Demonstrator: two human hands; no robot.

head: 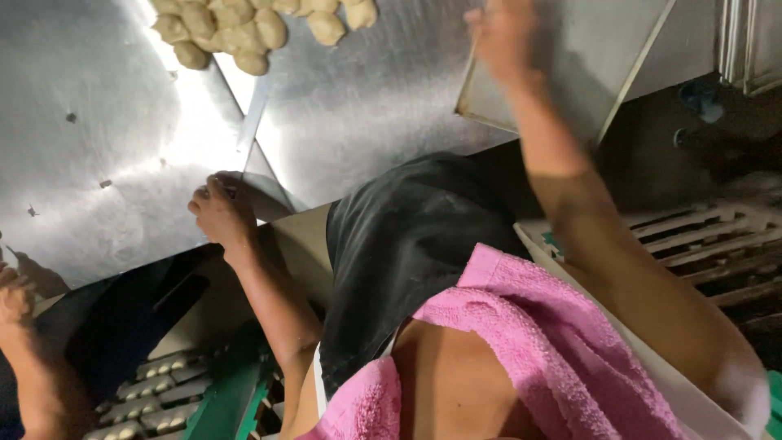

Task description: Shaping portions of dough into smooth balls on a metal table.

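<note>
A heap of pale dough balls lies at the far side of the steel table, cut off by the top edge of the view; a bright glare runs down the steel from the heap toward the near edge; a pink towel hangs across the person's chest and a black apron fills the middle of the view, hiding the table edge below it; slatted racks show under the table on the right, and a green frame with more slats on the left.

The left hand rests at the near edge of the table, fingers curled in around something small and dark; what it pinches cannot be made out; the dough balls lie well apart from it, farther back on the table.

The right hand is raised over the near corner of a flat metal tray; it is blurred, so whether the fingers are spread or closed on the tray's rim cannot be told; the dough heap lies to its left, apart from it.

At the lower left another person's hand and forearm come in, cut by the frame.
</note>
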